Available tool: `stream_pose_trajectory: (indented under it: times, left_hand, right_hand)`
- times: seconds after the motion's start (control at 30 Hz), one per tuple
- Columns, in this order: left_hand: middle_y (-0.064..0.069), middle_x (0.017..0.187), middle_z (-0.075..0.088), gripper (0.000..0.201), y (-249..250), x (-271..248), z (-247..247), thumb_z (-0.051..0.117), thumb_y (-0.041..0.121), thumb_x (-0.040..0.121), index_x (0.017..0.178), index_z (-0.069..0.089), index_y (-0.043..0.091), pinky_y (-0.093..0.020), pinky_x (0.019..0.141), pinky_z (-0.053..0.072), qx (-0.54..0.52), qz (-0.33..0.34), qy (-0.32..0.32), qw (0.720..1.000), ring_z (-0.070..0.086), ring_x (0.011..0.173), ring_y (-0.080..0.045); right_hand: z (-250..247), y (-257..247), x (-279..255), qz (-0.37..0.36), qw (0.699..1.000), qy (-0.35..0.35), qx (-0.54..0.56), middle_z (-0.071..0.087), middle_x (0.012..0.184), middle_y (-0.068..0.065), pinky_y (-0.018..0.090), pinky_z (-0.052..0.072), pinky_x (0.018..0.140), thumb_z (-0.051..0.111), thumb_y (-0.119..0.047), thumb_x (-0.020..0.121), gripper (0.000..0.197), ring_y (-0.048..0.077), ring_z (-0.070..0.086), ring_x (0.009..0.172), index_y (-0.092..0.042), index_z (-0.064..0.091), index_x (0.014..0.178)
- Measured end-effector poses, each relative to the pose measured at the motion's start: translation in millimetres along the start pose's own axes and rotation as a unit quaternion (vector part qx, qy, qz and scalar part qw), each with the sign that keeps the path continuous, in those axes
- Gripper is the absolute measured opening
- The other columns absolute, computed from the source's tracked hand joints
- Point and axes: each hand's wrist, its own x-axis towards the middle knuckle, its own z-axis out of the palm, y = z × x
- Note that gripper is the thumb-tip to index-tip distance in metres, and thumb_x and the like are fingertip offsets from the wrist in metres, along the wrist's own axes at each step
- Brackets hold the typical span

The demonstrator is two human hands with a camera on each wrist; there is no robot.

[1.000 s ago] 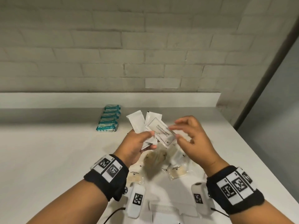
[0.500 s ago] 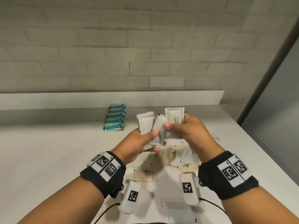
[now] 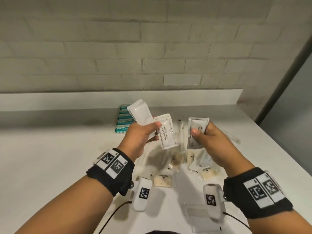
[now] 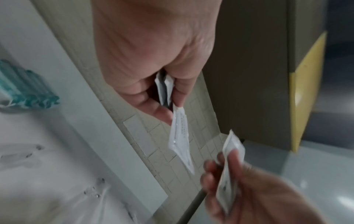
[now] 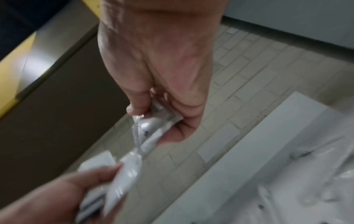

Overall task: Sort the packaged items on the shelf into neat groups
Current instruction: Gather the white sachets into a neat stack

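One group, the teal packs (image 3: 124,119), sits lined up near the shelf's (image 3: 50,157) back edge. Left hand (image 3: 140,139) pinches several white sachets (image 3: 166,130); right hand (image 3: 207,141) pinches another sachet (image 3: 196,127). Loose packets (image 3: 175,159) remain unsorted.

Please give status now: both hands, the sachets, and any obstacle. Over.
Left hand grips several white sachets, fanned. Right hand pinches one sachet, apart from the fan. Teal packets stacked by the wall. Loose clear packets cluttered beneath the hands.
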Motion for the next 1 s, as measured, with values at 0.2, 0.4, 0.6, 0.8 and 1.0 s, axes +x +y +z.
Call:
stream_pose_trajectory:
  times: [0.2, 0.4, 0.6, 0.8, 1.0]
  left_hand:
    - [-0.007, 0.087, 0.073, 0.01, 7, 3, 21, 0.064, 0.007, 0.087, 0.095, 0.069, 0.012, -0.025, 0.059, 0.054, 0.013, 0.007, -0.075, 0.997, 0.069, 0.073, -0.018]
    - [-0.005, 0.089, 0.074, 0.015, -9, 2, 13, 0.065, 0.009, 0.085, 0.099, 0.067, 0.009, -0.031, 0.072, 0.057, 0.023, -0.043, -0.107, 0.993, 0.07, 0.081, -0.019]
    - [-0.007, 0.077, 0.072, 0.009, -8, 7, 0, 0.07, 0.006, 0.081, 0.09, 0.066, 0.006, -0.027, 0.058, 0.055, 0.179, -0.057, -0.076, 0.979, 0.071, 0.067, -0.017]
    - [-0.008, 0.083, 0.071, 0.009, 2, 8, 11, 0.062, 0.004, 0.087, 0.091, 0.068, 0.009, -0.025, 0.054, 0.057, 0.152, -0.082, -0.123, 0.977, 0.069, 0.07, -0.02]
    - [-0.023, 0.104, 0.07, 0.029, 1, 5, 4, 0.043, 0.017, 0.098, 0.116, 0.058, 0.002, -0.03, 0.057, 0.06, -0.056, -0.156, -0.114, 0.98, 0.071, 0.085, -0.035]
  right_hand:
    - [19, -24, 20, 0.013, 0.994, -0.075, 0.074, 0.063, 0.074, 0.006, 0.014, 0.045, 0.044, 0.06, 0.008, 0.087, 0.019, 0.006, 0.06, 0.051, -0.008, 0.05, 0.088]
    - [25, -9, 38, -0.001, 0.98, 0.106, 0.17, 0.066, 0.086, 0.014, 0.044, 0.052, 0.076, 0.063, 0.005, 0.086, 0.017, 0.028, 0.063, 0.08, -0.01, 0.055, 0.085]
    - [-3, -2, 42, -0.014, 0.987, 0.066, -0.149, 0.057, 0.104, 0.004, 0.028, 0.046, 0.075, 0.062, -0.016, 0.091, 0.007, 0.017, 0.058, 0.083, -0.016, 0.062, 0.084]
    - [14, -28, 45, 0.018, 0.929, -0.19, -0.316, 0.056, 0.076, 0.0, 0.035, 0.049, 0.058, 0.053, -0.023, 0.096, 0.008, 0.02, 0.054, 0.066, -0.016, 0.051, 0.093]
    - [31, 5, 47, 0.067, 0.983, 0.007, -0.173, 0.062, 0.091, 0.002, 0.024, 0.043, 0.054, 0.046, -0.028, 0.099, 0.018, 0.015, 0.058, 0.068, -0.025, 0.045, 0.117]
